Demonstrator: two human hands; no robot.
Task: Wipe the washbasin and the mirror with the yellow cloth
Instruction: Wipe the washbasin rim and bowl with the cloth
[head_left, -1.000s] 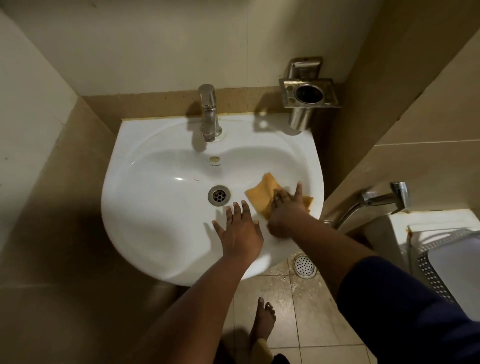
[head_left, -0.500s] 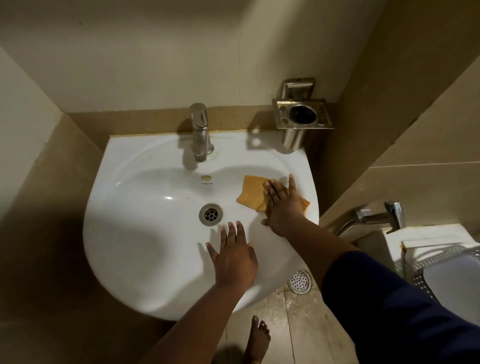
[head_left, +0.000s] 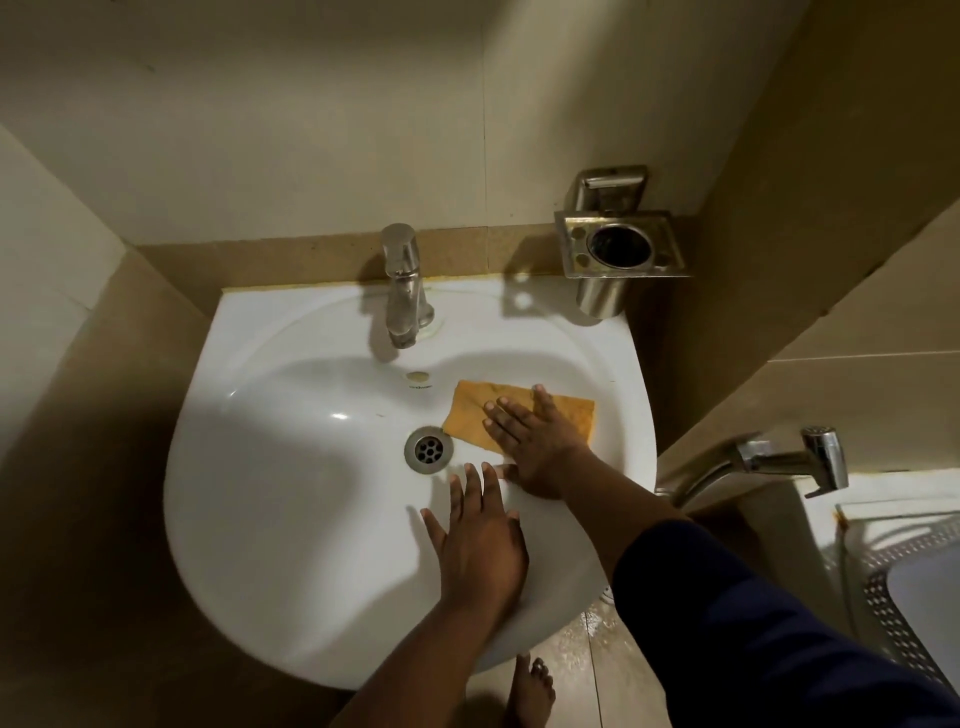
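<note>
I see my left hand (head_left: 480, 551) spread flat, holding nothing, on the washbasin (head_left: 291, 545) wall at the drain's (head_left: 429, 450) five o'clock. At the drain's three o'clock my right hand (head_left: 537, 441) presses the yellow cloth (head_left: 478, 410) flat under splayed fingers, not gripping it. On that slope the cloth could bunch or slide out. No mirror is in view.

Beige tiled walls (head_left: 260, 130), wet floor tiles (head_left: 587, 670), dim light.

Right hand (head_left: 540, 447) presses yellow cloth (head_left: 470, 410) flat inside white washbasin (head_left: 291, 519).
</note>
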